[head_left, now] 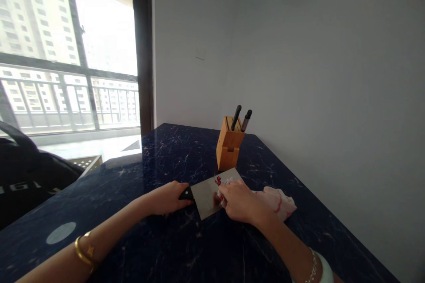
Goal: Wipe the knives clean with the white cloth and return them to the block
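Note:
A cleaver (203,195) with a broad steel blade and a black handle is held just over the dark table. My left hand (171,198) is closed around its handle, at the left end. A white cloth with red marks (274,201) is bunched in my right hand (239,201), which presses part of it against the blade's face. The rest of the cloth trails out to the right, behind my right wrist. Whether the blade touches the tabletop I cannot tell.
Just beyond the blade stands a wooden knife block (229,145) with two black-handled tools in it. The dark blue marbled table (186,150) runs back to a grey wall (315,75). A black bag (29,176) is at the left, near a large window.

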`<move>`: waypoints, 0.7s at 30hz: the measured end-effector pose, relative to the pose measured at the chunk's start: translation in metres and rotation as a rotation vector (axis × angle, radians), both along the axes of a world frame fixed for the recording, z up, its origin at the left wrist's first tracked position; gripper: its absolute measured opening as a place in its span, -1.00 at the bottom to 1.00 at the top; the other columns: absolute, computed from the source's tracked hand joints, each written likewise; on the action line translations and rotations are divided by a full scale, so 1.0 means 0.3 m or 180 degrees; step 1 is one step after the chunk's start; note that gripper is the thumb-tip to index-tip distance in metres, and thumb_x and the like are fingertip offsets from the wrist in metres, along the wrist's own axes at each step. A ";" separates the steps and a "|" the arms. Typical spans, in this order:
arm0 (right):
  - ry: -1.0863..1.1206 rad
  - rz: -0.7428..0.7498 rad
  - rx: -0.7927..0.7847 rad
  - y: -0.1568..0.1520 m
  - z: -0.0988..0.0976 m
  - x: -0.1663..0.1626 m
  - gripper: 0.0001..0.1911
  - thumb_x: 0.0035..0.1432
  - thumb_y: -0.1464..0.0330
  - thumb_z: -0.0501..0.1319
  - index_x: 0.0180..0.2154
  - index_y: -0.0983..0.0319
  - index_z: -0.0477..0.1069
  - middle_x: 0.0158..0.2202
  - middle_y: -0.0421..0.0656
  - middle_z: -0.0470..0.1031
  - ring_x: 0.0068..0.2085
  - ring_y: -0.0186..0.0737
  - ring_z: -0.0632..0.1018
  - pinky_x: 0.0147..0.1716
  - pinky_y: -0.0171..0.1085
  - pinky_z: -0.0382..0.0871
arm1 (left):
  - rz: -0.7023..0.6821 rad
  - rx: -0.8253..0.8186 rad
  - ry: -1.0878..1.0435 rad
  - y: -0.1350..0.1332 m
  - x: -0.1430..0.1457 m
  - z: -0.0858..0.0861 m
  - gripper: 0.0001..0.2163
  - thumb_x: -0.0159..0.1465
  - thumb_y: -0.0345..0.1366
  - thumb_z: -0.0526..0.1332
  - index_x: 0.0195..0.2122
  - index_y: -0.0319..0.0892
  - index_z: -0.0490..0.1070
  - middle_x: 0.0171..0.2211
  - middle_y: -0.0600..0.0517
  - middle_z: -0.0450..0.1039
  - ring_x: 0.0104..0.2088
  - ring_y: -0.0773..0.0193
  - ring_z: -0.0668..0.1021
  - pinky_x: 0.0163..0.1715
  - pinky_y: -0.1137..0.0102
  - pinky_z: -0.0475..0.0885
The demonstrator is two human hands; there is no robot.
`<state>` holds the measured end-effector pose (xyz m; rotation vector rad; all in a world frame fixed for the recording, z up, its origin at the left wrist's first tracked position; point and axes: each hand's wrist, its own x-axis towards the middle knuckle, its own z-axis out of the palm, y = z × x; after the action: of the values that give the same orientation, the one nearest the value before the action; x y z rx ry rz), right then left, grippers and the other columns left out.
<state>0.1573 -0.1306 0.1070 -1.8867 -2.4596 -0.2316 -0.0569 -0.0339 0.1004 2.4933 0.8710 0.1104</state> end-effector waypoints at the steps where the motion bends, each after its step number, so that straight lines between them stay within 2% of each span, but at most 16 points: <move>1: 0.0085 0.0119 0.0015 -0.004 0.002 -0.012 -0.85 -0.06 0.48 0.05 -0.37 0.24 0.32 -0.36 -0.11 0.42 -0.26 -0.20 0.40 -0.24 -0.24 0.09 | -0.0003 0.0043 -0.0010 -0.001 0.000 0.001 -0.70 0.12 -0.03 0.03 -0.31 -0.16 0.30 -0.48 0.03 0.45 -0.64 0.27 0.47 -0.70 0.45 0.26; 5: 0.0377 0.0467 0.0149 -0.015 -0.002 -0.069 -0.82 -0.04 0.47 0.04 -0.32 0.24 0.30 -0.30 -0.13 0.39 -0.22 -0.22 0.35 -0.19 -0.25 0.08 | -0.0032 0.0351 -0.0061 0.003 0.002 -0.005 -0.71 0.11 -0.03 0.05 -0.34 -0.15 0.33 -0.47 0.02 0.45 -0.53 0.23 0.49 -0.59 0.45 0.28; 9: 0.0507 0.0482 0.0417 -0.012 -0.009 -0.109 -0.75 -0.02 0.46 0.05 -0.21 0.25 0.26 -0.19 -0.10 0.34 -0.13 -0.19 0.29 -0.12 -0.21 0.05 | -0.0055 0.0524 -0.0090 0.012 0.004 -0.017 -0.71 0.12 -0.04 0.05 -0.32 -0.16 0.34 -0.45 0.02 0.45 -0.46 0.22 0.49 -0.50 0.46 0.29; 13: 0.0431 0.0280 0.0605 0.010 -0.012 -0.093 -0.76 0.07 0.49 0.00 -0.18 0.25 0.25 -0.18 -0.08 0.32 -0.14 -0.19 0.28 -0.14 -0.22 0.06 | -0.0129 0.0496 -0.0109 0.012 0.002 -0.018 -0.71 0.13 -0.05 0.04 -0.33 -0.16 0.33 -0.46 0.01 0.45 -0.48 0.23 0.49 -0.53 0.46 0.30; 17: 0.0381 0.0049 0.0781 0.047 -0.026 -0.028 -0.77 0.16 0.48 -0.08 -0.17 0.24 0.26 -0.18 -0.09 0.33 -0.12 -0.20 0.28 -0.16 -0.23 0.06 | -0.0103 0.0286 -0.0089 0.012 0.001 -0.020 -0.70 0.13 -0.03 0.03 -0.32 -0.16 0.32 -0.47 0.01 0.46 -0.55 0.24 0.50 -0.60 0.45 0.30; 21: 0.0364 -0.0394 0.0837 0.077 -0.036 0.040 -0.77 0.16 0.46 -0.06 -0.16 0.22 0.27 -0.15 -0.09 0.34 -0.12 -0.19 0.30 -0.19 -0.23 0.07 | -0.0057 0.0043 -0.0014 0.014 0.000 -0.020 -0.66 0.13 0.00 0.01 -0.28 -0.17 0.30 -0.45 0.01 0.46 -0.65 0.28 0.47 -0.69 0.45 0.27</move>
<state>0.1694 -0.1074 0.0964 -1.8829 -2.1234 -0.4158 -0.0568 -0.0298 0.0946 2.5120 0.8486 0.1160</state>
